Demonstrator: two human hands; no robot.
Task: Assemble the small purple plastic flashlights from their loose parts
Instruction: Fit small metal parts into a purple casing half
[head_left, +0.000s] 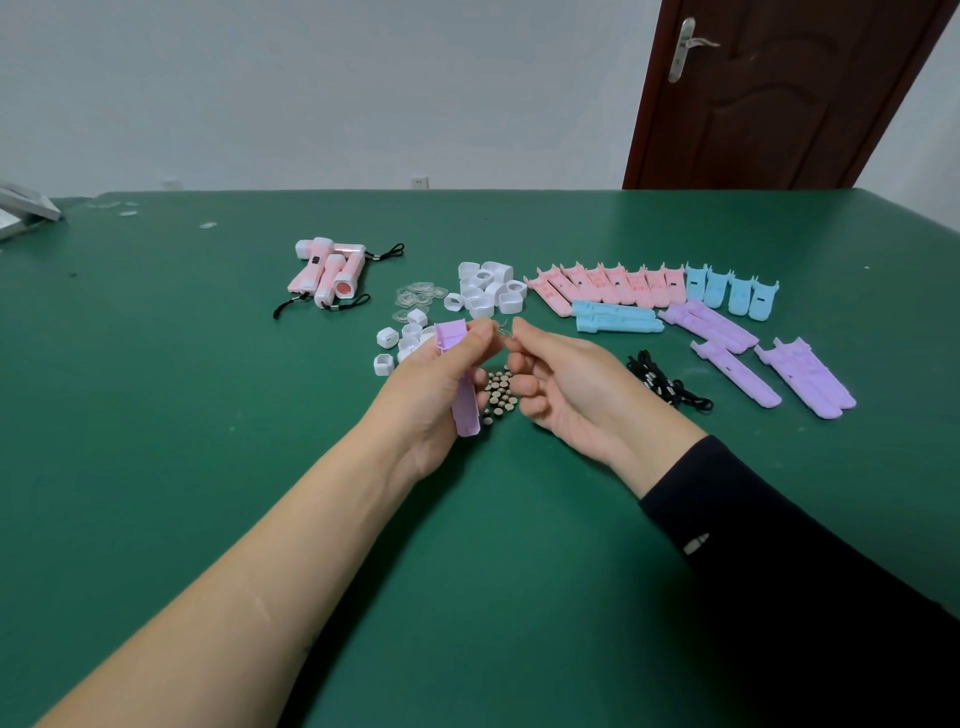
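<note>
- We get one view, head-worn, wide-angle.
- We look forward and down across the table from its near side.
- Left hand and right hand sit close to us, near mid-frame.
- Table's far edge bows slightly across the upper frame.
- Up top we reach the far wall and a door, well off.

A green table bears pink flashlights, white caps, purple shell halves and black cords.
</note>
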